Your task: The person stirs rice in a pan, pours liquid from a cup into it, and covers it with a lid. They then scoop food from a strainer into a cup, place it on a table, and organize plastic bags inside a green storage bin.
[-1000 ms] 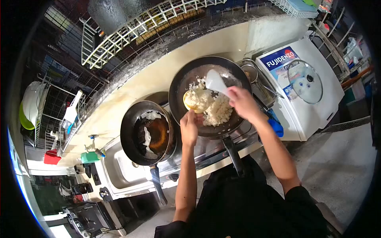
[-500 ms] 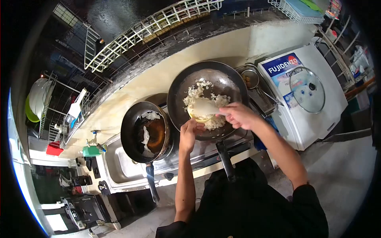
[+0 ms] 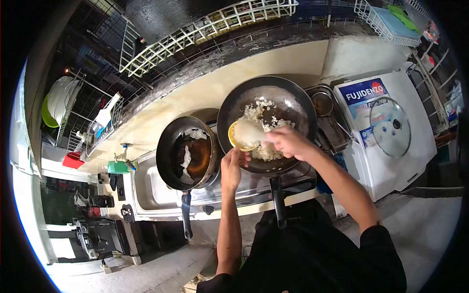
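My left hand [image 3: 232,170] grips a small yellow bowl [image 3: 232,140] by its lower edge, tilted over the left part of the large dark wok [image 3: 228,115]. In my right hand [image 3: 292,143] is a pale rice paddle [image 3: 252,133], blurred by motion; its flat end lies over the bowl's opening and hides much of what is inside. White rice [image 3: 269,154] lies in loose clumps on the wok's bottom, below and right of the bowl. The wok's black handle [image 3: 278,205] points toward my body.
A smaller frying pan [image 3: 163,155] with brown oil and white scraps stands left, beside the sink [image 3: 146,193]. At right, a glass lid [image 3: 391,128] rests on a white appliance [image 3: 415,141], near a strainer [image 3: 322,103]. A white wire rack [image 3: 205,35] hangs above.
The view has shifted, so the stove and pans appear farther right. The yellow bowl now shows more of its rim, left of the paddle. Both hands keep their holds.
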{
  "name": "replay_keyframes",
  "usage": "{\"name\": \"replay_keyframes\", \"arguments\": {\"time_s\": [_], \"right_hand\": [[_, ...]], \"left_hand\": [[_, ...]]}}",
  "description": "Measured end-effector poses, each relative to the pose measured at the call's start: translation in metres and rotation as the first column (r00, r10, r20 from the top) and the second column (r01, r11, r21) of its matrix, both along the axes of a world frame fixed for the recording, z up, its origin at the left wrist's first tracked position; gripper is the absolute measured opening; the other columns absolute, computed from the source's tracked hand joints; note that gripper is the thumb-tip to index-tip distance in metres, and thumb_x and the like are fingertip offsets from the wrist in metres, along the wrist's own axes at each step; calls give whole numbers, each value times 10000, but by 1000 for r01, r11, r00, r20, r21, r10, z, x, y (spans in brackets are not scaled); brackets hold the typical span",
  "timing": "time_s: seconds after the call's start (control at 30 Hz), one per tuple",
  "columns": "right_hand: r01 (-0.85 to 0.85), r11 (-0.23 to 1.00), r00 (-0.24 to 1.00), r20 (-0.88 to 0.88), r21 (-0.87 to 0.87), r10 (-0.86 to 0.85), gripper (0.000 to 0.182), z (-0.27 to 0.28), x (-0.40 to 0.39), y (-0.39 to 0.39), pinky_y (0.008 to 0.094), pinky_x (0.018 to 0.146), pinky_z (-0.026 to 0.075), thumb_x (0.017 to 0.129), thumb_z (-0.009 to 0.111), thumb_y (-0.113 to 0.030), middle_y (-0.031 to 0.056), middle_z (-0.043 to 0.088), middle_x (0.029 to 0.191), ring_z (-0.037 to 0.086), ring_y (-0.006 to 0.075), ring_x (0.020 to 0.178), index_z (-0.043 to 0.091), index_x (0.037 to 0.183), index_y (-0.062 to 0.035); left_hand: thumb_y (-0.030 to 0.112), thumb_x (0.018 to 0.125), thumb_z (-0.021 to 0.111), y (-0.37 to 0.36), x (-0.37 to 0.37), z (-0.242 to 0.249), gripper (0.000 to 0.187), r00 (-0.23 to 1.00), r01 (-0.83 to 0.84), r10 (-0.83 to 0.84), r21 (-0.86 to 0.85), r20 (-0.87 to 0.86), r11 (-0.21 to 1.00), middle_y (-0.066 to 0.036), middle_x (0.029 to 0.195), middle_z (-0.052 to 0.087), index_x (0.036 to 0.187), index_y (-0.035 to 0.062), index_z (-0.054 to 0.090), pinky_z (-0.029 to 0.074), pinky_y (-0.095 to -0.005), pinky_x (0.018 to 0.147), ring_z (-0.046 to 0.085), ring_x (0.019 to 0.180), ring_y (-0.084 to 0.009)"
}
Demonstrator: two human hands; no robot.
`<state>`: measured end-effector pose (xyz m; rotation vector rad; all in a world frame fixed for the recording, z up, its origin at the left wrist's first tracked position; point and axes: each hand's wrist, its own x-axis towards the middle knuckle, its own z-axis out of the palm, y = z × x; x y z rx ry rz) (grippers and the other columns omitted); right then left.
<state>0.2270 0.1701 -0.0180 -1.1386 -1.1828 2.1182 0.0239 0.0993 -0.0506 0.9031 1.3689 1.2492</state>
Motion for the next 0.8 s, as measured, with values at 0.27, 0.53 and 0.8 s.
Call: {"name": "replay_keyframes", "arguments": {"time_s": [0.27, 0.53, 0.8], "right_hand": [[24, 934, 945, -296, -356, -137, 334, 0, 27, 0, 198, 347, 147, 947, 455, -317, -99, 242, 526, 186, 14, 381, 567, 1041, -18], [17, 952, 993, -104, -306, -51, 306, -10, -3, -20, 200, 358, 150, 945, 473, -311, -92, 254, 545, 200, 14, 397, 591, 1006, -34], [-32, 968, 998, -57, -249, 19, 303, 4, 2, -17, 195, 351, 156, 946, 472, -299, -90, 280, 547, 210, 6, 411, 594, 979, -23]], "left_hand": [[309, 976, 373, -9, 11, 5, 438, 966, -95, 56, 148, 252, 984, -121, 784, 619, 922, -70, 587, 428, -261, 618, 557, 681, -151], [343, 980, 351, -6, 5, -7, 485, 999, -8, 5, 53, 50, 999, -142, 758, 613, 889, -77, 575, 442, -257, 581, 546, 625, -152], [319, 980, 343, -6, -1, -4, 469, 995, -14, 10, 44, 95, 999, -142, 752, 613, 888, -81, 570, 443, -262, 560, 548, 612, -157]]}}
